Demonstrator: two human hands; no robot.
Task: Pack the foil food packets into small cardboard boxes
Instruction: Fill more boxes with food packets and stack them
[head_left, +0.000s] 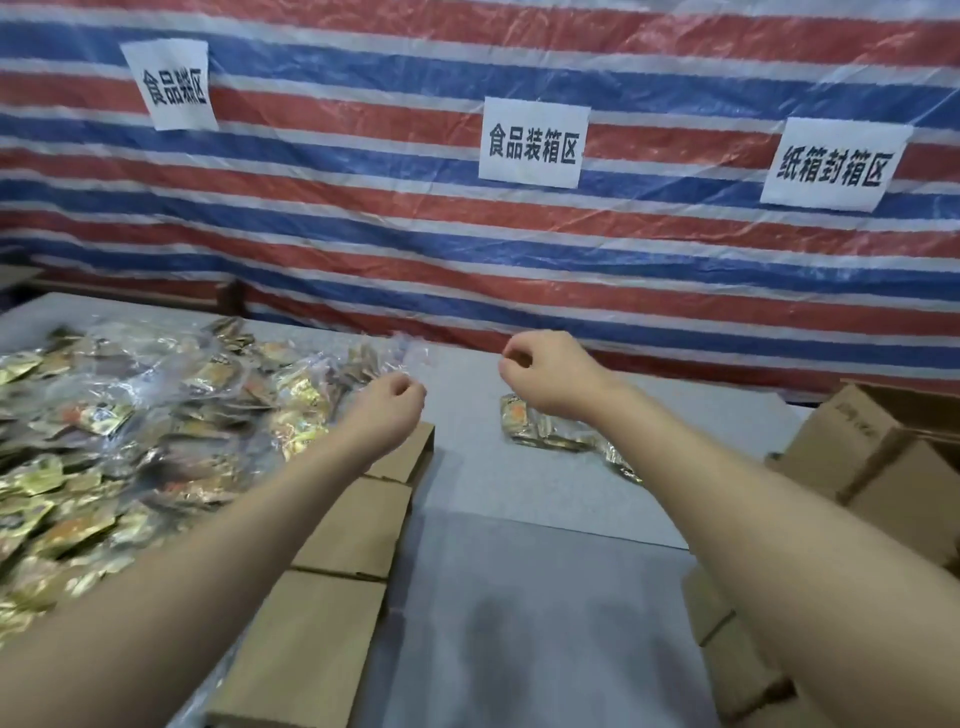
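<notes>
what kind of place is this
Likely a makeshift food-packing workstation: a heap of foil packets, small cardboard boxes lined along the grey table, and paper zone signs taped to a striped tarp backdrop.

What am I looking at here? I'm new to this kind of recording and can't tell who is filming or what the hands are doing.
There is no machine: a person wears a camera on the head, so this single picture looks forward and down over their own arms. The left hand and right hand are raised over a grey table, fingers curled, apparently holding nothing. On the left lies a big pile of foil packets, some under clear plastic. A few loose packets lie near the right hand. A row of cardboard boxes lies beside the pile, more boxes at right. Paper signs hang on a striped tarpaulin.
</notes>
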